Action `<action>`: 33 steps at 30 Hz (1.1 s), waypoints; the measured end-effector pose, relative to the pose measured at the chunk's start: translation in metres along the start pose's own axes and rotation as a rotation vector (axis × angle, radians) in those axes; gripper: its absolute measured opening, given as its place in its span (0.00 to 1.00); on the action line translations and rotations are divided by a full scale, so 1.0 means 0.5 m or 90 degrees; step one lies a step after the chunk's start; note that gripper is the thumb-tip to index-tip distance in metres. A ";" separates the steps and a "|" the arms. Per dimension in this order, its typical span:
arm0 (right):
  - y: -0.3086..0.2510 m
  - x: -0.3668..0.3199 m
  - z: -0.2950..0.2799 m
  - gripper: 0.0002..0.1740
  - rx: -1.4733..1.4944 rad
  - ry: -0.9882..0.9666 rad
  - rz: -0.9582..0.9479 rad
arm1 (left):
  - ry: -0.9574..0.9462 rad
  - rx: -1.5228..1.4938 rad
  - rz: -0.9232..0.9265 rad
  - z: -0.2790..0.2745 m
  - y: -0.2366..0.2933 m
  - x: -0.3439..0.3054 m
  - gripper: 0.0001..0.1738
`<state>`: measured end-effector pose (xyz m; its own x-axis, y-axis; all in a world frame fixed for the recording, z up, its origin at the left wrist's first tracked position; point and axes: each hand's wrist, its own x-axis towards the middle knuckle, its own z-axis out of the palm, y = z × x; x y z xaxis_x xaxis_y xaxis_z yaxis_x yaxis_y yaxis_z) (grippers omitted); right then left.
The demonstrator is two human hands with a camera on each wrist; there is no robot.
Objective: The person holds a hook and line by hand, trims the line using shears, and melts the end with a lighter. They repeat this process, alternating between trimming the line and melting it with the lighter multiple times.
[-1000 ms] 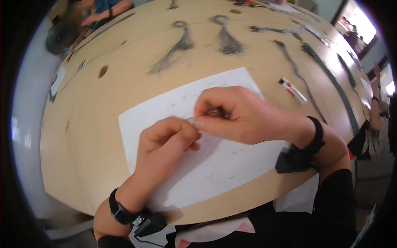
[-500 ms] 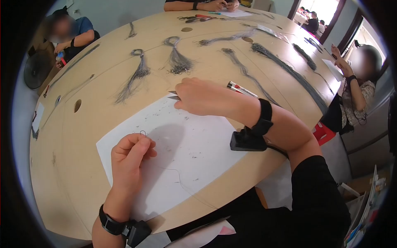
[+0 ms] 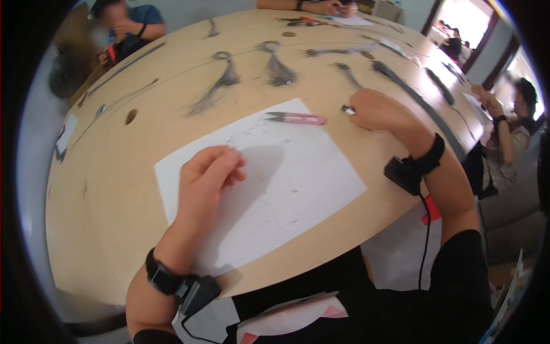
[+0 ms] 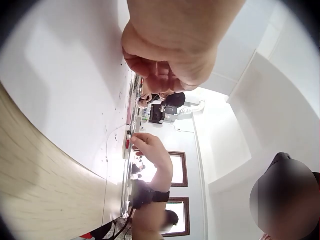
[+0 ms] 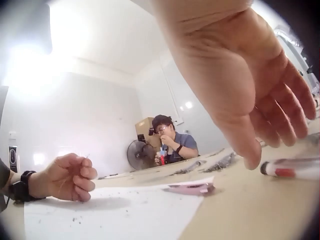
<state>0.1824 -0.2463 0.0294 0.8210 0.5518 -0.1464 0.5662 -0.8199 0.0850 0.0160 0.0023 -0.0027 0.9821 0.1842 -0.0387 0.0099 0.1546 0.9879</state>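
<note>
In the head view my left hand [image 3: 206, 175] is over the white paper sheet [image 3: 275, 223], thumb and fingertips pinched together. They hold a fine wire [image 5: 88, 156], of which a short end pokes up from the fingertips in the right wrist view. Farther out, my right hand [image 3: 381, 112] reaches over a white marker [image 5: 292, 168] with a black end and red marking. Its fingers [image 5: 280, 110] are extended above the marker in the right wrist view, thumb tip close to the black end. Pink thread snips [image 3: 296, 118] lie at the paper's far edge, blades toward the left.
Tiny dark clippings are scattered on the paper. Beyond it, looped wire bundles [image 3: 279, 69] lie on the wooden table [image 3: 97, 229], with a long dark bundle [image 3: 409, 94] to the right. Round holes [image 3: 131, 117] pierce the tabletop. Other people sit around it.
My right hand came away from the left, carried the snips to the paper's far edge and let go of them, then moved right to the marker. The left hand keeps its pinch.
</note>
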 end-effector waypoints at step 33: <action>-0.273 -0.005 0.015 0.14 1.115 0.037 -0.279 | -0.029 -0.174 -0.058 0.004 0.012 -0.003 0.07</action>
<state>0.1024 -0.1370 0.0109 0.6722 0.7219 0.1646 0.0257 0.1995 -0.9796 0.0148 0.0011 0.0035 0.9871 0.1141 -0.1121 0.0535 0.4254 0.9034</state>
